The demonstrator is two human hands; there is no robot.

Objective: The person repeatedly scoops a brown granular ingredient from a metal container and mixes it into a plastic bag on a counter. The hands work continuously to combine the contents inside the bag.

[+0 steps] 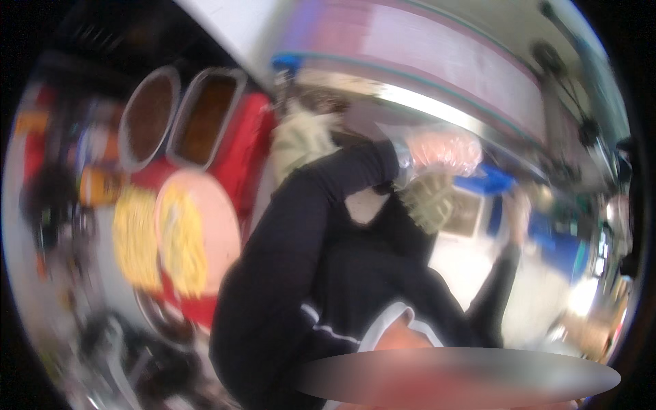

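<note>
My left hand (447,149), in a clear plastic glove, is curled against a pale bundle of noodle-like strands (429,199). It appears to grip the bundle, which hangs in front of my dark clothing. My right hand (518,207) is raised on the right, its fingers meeting the end of a blue object (486,180). Blur hides whether they hold it. Behind the bundle stands a pale-rimmed box (464,212). Another heap of pale strands (303,138) lies beyond my left forearm.
On the left are a round tub of brown contents (148,120), a rectangular pan of dark liquid (207,118), yellow noodles (136,238) and a pink round tray (220,220) with more noodles. A metal-edged ledge (430,102) runs across the front. Blue containers (558,246) stand right.
</note>
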